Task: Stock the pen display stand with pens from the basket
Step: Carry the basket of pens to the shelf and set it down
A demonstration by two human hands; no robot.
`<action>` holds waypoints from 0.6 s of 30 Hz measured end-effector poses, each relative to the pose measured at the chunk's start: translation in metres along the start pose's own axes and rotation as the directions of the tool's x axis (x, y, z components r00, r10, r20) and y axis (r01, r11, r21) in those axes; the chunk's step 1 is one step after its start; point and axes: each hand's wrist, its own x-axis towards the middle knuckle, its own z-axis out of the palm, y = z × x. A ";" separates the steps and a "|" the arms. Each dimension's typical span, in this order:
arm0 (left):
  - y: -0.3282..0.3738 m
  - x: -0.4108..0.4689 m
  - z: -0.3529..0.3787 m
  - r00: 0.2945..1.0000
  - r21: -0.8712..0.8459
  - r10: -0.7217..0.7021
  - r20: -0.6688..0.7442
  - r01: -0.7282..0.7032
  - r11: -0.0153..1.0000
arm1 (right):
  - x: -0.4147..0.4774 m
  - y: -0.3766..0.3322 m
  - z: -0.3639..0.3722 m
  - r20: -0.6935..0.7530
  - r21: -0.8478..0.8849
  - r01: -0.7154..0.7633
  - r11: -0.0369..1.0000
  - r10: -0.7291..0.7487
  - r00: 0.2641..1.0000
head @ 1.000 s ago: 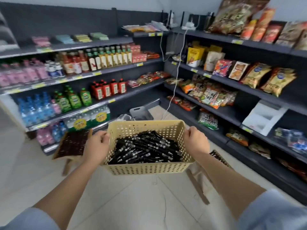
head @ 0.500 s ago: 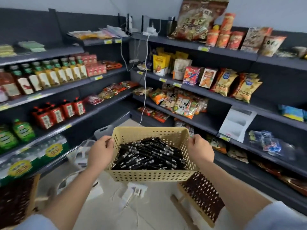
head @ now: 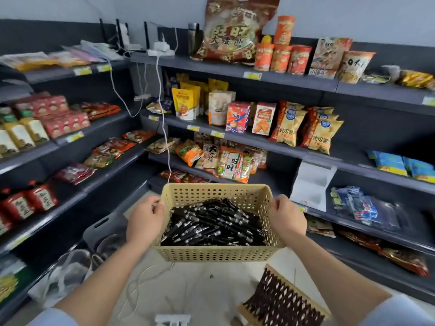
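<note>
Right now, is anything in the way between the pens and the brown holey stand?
Nothing visible. The left hand and right hand hold the basket of pens above the stand, only open space between.

The person wears a top with pale blue sleeves. The left sleeve (head: 54,317) and the right sleeve (head: 397,311) look soft, and each one ends high up the arm. Below the sleeves both arms are bare, all the way down to the left grip (head: 144,222) and the right grip (head: 288,218). The cloth is one colour all over.
</note>
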 end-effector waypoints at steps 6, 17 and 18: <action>0.025 0.079 0.071 1.000 -0.004 0.018 0.010 -0.018 1.000 | 0.097 0.012 0.017 -0.035 -0.001 0.010 1.000 -0.010 0.999; 0.057 0.193 0.163 0.996 -0.004 0.032 0.088 -0.032 0.999 | 0.226 0.025 0.045 0.009 -0.029 -0.052 0.998 0.052 0.999; 0.057 0.204 0.170 0.995 -0.004 0.030 0.093 -0.030 1.000 | 0.236 0.024 0.050 0.009 -0.035 -0.063 0.997 0.063 0.998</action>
